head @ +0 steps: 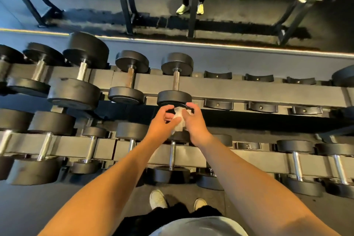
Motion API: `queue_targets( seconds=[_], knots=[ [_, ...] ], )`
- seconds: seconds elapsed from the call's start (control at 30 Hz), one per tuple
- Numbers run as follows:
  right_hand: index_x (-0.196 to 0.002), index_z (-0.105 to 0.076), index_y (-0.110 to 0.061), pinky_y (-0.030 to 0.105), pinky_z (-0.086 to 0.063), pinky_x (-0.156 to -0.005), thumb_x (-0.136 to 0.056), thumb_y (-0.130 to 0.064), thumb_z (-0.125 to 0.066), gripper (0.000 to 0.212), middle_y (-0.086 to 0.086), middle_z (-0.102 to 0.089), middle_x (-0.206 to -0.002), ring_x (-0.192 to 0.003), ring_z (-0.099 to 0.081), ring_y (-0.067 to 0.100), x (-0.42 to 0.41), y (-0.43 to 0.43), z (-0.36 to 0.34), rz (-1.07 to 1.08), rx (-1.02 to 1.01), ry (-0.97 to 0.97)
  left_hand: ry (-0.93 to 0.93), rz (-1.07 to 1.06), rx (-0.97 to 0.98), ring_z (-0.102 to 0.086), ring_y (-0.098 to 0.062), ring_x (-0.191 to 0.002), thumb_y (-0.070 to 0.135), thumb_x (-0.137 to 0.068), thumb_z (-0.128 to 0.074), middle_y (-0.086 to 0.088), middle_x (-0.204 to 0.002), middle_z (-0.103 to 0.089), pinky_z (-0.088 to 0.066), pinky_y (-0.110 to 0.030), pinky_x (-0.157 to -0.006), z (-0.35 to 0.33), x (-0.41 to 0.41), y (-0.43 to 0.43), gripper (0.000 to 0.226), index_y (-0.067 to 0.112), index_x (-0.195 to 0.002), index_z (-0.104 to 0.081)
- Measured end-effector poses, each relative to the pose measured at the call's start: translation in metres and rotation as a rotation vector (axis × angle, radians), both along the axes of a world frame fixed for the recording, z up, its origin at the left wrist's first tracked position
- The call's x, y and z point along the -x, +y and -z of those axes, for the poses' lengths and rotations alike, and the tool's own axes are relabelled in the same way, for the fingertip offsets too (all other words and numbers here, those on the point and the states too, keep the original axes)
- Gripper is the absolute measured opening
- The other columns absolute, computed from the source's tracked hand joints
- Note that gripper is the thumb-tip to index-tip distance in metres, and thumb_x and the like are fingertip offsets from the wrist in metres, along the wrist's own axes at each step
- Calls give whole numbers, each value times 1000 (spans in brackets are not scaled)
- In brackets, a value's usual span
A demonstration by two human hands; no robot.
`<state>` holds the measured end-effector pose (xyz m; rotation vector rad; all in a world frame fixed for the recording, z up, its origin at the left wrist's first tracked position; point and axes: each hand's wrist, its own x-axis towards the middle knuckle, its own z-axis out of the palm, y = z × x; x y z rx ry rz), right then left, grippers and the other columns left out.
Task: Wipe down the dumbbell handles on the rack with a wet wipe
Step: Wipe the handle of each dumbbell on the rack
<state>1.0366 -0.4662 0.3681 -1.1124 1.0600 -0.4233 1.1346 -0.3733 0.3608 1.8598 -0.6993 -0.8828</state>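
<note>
Wipe [179, 119]: white, crumpled, just in front of the near head of the dumbbell [174, 99]; I judge it light, limp, damp and easily torn.
Left grip [162, 121]: fingers curled, pinching the wipe.
Right grip [193, 120]: fingers curled over the wipe's other side.
Handle [175, 82]: bare steel beyond that head; I would wrap the wipe round its middle.
Dumbbell: heavy and rigid, I judge; I would leave it seated.
Cradles [218, 75]: those right of the dumbbell hold nothing; those left of it each hold a dumbbell.
</note>
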Motion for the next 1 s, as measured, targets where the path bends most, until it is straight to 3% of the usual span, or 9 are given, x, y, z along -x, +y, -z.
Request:
queue_targets(
  seconds=[0.13,0.27,0.4,0.57,0.7,0.8,0.9,1.0],
  knots=[
    [-135,-45,-32,28,-58,-67,-105,-22,-50,32,3,-61,-115,-100,-67,21,-25,3,-8,78,-38,1,-24,18,28,-64,-7,-86,18,-100,-58,5,-94,-66,-53,-17,-70,-10,-29,3,38,32,-134,-49],
    [-138,-39,-35,32,-58,-74,-103,-25,-56,40,8,-63,-118,-102,-68,24,-42,5,-16,80,-112,-52,-20,-30,89,-55,-5,-69,12,-103,-45,3,-89,-60,-41,-8,-51,-14,-48,-3,31,32,-124,-54],
    [-137,-37,-39,35,-62,-81,-90,1,-66,68,10,-62,-122,-105,-67,26,-56,1,-16,23,-68,-57,29,-75,105,-62,-9,-76,13,-105,-42,2,-101,-65,-51,-16,-57,-11,-63,-11,31,29,-124,-59],
    [-111,-64,-30,33,-60,-84,-93,3,-59,39,5,-65,-115,-106,-66,22,-73,-16,-10,106,47,20,-27,42,83,-62,-6,-93,12,-104,-44,7,-108,-64,-48,-7,-67,-9,-81,-23,31,23,-125,-65],
    [-101,-73,-26,41,-57,-94,-99,-9,-58,23,4,-70,-108,-104,-66,23,-84,-33,-1,120,77,42,-198,240,51,-61,-2,-102,20,-102,-57,14,-109,-65,-46,-12,-87,-4,-94,-43,25,33,-121,-63],
    [-101,-73,-24,40,-57,-93,-100,-14,-58,18,4,-71,-108,-104,-66,23,-90,-47,3,103,98,42,-288,323,37,-62,-1,-92,15,-100,-59,13,-100,-68,-47,-11,-84,-5,-102,-62,19,28,-111,-68],
    [-105,-71,-22,37,-56,-93,-101,-17,-57,16,2,-69,-107,-104,-65,20,-96,-65,9,76,124,11,-319,219,-74,-57,-3,-87,14,-99,-58,10,-101,-62,-40,-12,-75,-1,-110,-84,20,19,-114,-69],
    [-107,-70,-23,29,-53,-86,-102,-19,-55,16,-2,-67,-107,-101,-62,15,-103,-85,18,49,132,51,-311,142,-118,-61,-5,-87,15,-97,-58,5,-101,-67,-47,-20,-74,13,-120,-109,17,22,-104,-72]
  ],
)
